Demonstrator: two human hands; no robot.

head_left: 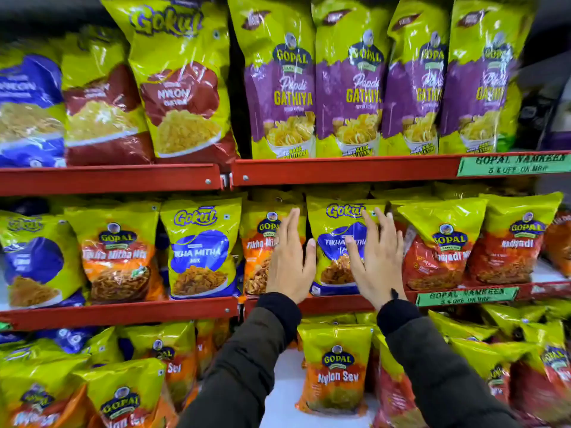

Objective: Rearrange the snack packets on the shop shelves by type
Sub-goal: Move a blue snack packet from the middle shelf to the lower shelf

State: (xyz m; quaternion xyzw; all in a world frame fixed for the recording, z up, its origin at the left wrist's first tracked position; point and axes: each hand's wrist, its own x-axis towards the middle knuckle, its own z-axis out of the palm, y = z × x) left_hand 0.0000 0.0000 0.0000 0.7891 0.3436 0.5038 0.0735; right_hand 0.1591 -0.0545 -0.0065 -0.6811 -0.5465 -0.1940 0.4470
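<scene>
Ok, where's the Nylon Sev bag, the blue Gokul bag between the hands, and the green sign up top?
Nylon Sev bag (336, 378), head view, on its orange front.
Blue Gokul bag (335, 242), head view, on the blue patch between the hands.
Green sign (513, 164), head view, on its lettering.

bright, even light | glare on glossy packets (346, 88) | edges blurred, wide-angle bowed | centre sharp

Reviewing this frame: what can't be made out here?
- Head view: the Gokul Tikha Mitha packet has its label partly covered by the right hand.
- The Gopal Tikha Mitha packet is half hidden behind the left hand.
- Whether either open hand touches a packet: cannot tell.
- The green shelf tag: lower line blurred.
- Far-left blue packet: blurred, cut by the edge.
</scene>
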